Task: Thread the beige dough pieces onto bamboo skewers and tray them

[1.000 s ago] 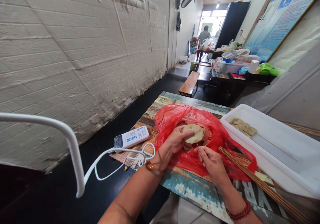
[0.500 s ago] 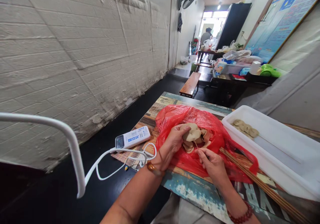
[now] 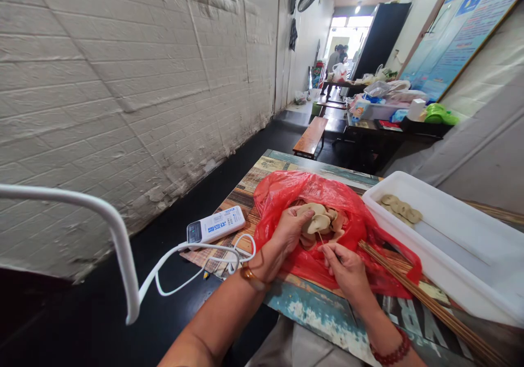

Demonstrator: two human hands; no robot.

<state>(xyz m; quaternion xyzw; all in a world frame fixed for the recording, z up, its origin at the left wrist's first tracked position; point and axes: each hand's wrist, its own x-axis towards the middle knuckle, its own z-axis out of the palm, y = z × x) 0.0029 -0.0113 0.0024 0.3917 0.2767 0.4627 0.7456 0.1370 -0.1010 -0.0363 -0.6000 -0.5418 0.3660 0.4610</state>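
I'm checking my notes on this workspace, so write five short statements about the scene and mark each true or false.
1. The left hand holds pale round slices. True.
2. A red bag lies between the white device and the white tray. True.
3. The white tray is empty. False: slices on a stick lie in it.
4. The right hand holds a thin stick. True.
5. The left wrist wears red beads. False: it wears a brown bracelet.

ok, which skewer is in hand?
The single skewer pinched in the right hand, leading to the slices in the left hand; no hand touches the skewer bundle or the stick in the white tray.
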